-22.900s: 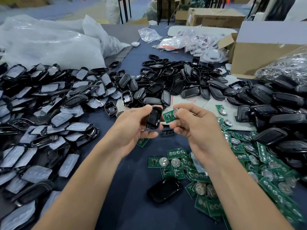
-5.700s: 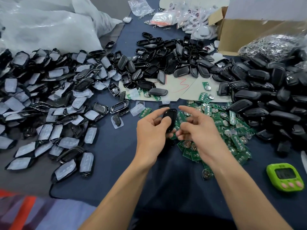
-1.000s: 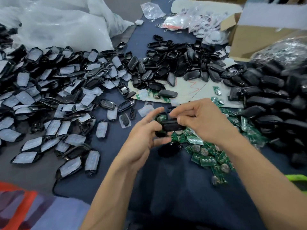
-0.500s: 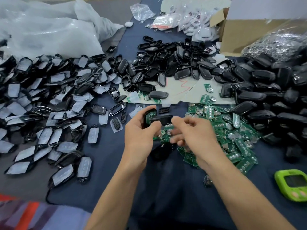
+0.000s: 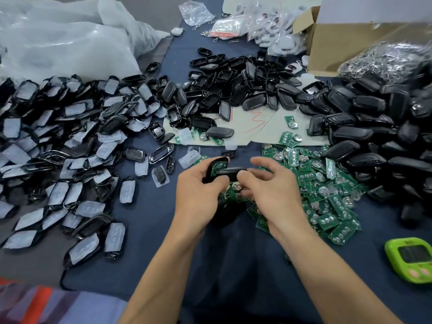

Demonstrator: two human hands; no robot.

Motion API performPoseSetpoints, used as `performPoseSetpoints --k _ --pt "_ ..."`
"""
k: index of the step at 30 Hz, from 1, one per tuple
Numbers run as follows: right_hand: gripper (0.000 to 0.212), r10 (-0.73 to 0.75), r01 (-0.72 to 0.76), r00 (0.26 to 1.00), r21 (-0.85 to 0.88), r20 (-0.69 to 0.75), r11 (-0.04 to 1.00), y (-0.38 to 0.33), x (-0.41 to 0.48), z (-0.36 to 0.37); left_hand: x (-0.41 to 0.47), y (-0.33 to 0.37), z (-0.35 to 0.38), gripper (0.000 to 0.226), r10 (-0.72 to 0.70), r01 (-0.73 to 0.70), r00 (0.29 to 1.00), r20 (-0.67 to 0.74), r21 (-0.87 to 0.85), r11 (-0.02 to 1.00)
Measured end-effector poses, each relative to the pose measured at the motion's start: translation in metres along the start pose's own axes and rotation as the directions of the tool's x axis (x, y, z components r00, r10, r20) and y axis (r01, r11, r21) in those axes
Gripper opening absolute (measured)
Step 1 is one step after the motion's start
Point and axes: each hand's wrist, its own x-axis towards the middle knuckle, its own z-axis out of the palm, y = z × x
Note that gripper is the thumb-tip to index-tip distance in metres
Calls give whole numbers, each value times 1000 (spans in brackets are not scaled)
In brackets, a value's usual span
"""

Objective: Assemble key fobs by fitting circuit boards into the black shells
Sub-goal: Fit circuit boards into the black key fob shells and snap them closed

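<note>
Grip: left hand (image 5: 198, 195) clamped on black shell (image 5: 216, 166) with green circuit board (image 5: 218, 166) seated; right hand (image 5: 268, 190) pinching a second shell half (image 5: 230, 171), now brought across it. Closing step likely next. Spare boards (image 5: 327, 195) right of grip on table (image 5: 145, 265).
</note>
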Motion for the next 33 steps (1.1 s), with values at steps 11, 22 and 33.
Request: performPoseSetpoints --k 11,22,33 --pt "60 -766 717 587 -607 262 342 16 -5 -2 1 7 -4 44 -124 139 990 75 -249 959" --pt "43 -524 543 836 -394 165 742 19 0 -4 4 6 -17 21 -332 393 919 211 -456 799" --pt "30 -32 -82 962 397 272 914 27 9 -8 -6 13 -4 32 -214 217 976 35 -186 958"
